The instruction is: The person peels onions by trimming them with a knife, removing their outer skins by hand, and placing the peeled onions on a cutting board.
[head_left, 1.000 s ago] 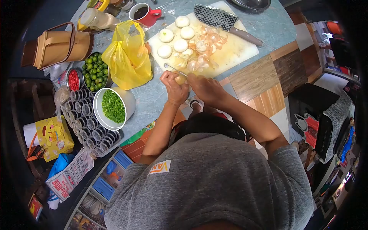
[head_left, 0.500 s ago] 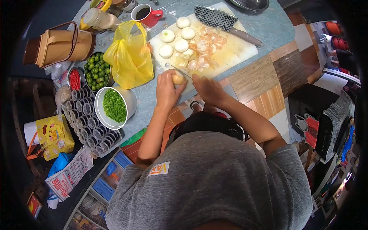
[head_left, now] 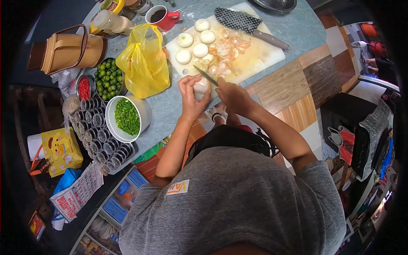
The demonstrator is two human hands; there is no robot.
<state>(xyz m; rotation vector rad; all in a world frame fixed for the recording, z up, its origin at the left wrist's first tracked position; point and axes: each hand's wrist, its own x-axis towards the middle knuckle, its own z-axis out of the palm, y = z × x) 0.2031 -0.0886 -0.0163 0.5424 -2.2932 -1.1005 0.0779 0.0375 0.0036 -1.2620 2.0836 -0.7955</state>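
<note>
My left hand (head_left: 192, 98) holds a pale onion (head_left: 202, 86) at the near edge of the white cutting board (head_left: 267, 53). In my right hand (head_left: 233, 98) is a small knife (head_left: 205, 75), its blade pointing up and left just above the onion. Several peeled white onions (head_left: 200, 50) lie on the board. Beside them is a pile of loose onion skins (head_left: 229, 44). A broad cleaver (head_left: 238, 20) with a patterned blade and grey handle rests across the board's far right part.
Left of the board stand a yellow plastic bag (head_left: 144, 63), a white tub of chopped greens (head_left: 146, 114), a bowl of green citrus (head_left: 108, 78), red chilies (head_left: 84, 88) and small lidded cups (head_left: 97, 136). A red mug (head_left: 169, 20) and a brown jug (head_left: 70, 50) are farther back.
The knife blade has lifted and now shows more fully above the onion. The onion in my left hand has turned and shows a whiter side.
</note>
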